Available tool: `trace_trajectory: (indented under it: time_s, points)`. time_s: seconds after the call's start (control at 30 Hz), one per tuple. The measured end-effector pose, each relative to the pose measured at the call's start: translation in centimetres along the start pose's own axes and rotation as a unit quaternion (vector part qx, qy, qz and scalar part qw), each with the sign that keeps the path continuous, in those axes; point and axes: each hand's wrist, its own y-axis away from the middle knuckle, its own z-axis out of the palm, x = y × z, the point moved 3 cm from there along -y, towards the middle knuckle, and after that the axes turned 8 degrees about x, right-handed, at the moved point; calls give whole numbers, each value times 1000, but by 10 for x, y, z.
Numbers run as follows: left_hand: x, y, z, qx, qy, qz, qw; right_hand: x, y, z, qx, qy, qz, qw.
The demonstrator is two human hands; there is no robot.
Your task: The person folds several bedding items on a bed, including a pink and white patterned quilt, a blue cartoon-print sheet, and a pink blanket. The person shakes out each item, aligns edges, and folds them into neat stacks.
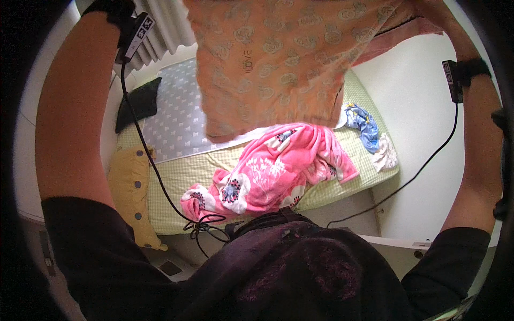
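Note:
A large orange cloth point(273, 68) with a repeated printed pattern hangs spread in the air before me, bearing some writing. My right hand point(443, 24), at the upper right, grips the cloth's upper corner; its fingertips are hard to make out. Beyond the picture's top edge, my left hand is out of view, with only the forearm and a black wrist strap showing. Reddish fabric shows behind the cloth's right side. Below its lower edge, a pink fleece blanket point(269, 172) with white flowers lies crumpled on the bed.
The bed has a green checked sheet point(176, 180) and a grey patterned mat point(176, 108). A black pillow point(140, 104) and a yellow dotted pillow point(128, 192) lie left. Blue clothing point(363, 124) and white cloth point(386, 154) lie right. Black cables point(148, 152) hang from my wrists. Curtains point(168, 28) hang behind.

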Motion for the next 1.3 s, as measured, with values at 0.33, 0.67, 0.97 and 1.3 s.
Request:
trace_trajectory:
  time_s: [0.33, 0.67, 0.97, 1.3]
  points:
    - [6, 48, -43, -99, -130, 35, 986, 10, -20, -10, -76, -104, -29, 991]
    - [32, 76, 88, -52, -75, 193, 977, 71, -25, 191, -199, -305, 31, 931]
    - [46, 68, 105, 165, 112, -114, 973, 37, -3, 163, 198, 34, -30, 979]
    - [77, 224, 26, 80, 129, 73, 986, 82, 175, 101, 255, -22, -244, 935]
